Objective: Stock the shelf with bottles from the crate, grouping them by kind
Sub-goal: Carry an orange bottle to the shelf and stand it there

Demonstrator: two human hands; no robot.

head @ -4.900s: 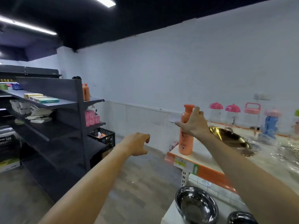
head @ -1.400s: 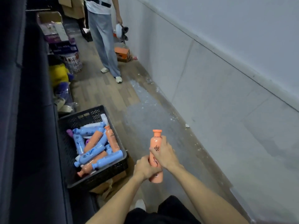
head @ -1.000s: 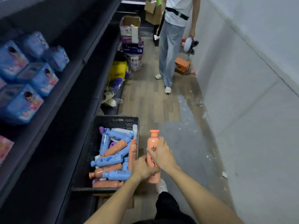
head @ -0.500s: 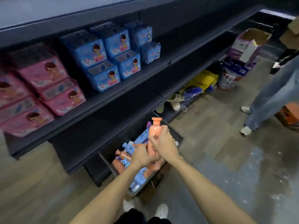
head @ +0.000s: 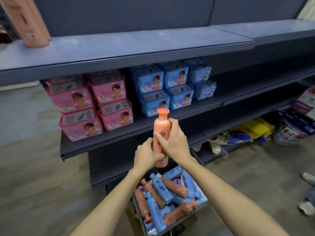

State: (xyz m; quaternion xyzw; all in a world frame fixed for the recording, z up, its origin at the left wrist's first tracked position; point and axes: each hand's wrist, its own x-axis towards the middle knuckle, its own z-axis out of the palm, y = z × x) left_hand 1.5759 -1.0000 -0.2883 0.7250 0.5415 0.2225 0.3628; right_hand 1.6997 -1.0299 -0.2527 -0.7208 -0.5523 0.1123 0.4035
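Both hands, left point(head: 148, 155) and right point(head: 174, 143), clamped the orange bottle point(head: 161, 133) upright at frame centre above the crate point(head: 202, 207), probably readying it for the top shelf point(head: 136, 46) beside its orange match point(head: 25, 21).

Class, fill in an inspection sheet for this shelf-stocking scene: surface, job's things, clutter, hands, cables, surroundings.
Surface: top shelf, dark, one orange bottle at its left end.
Job's things: held orange bottle, upright; crate on the floor, with blue and orange bottles lying mixed.
Clutter: pink boxes and blue boxes on the middle shelf; yellow bag on the bottom shelf.
Hands: left hand grips the bottle low, right hand grips its middle.
Cables: nothing seen.
Surroundings: wood-look floor; another person's shoes at right.
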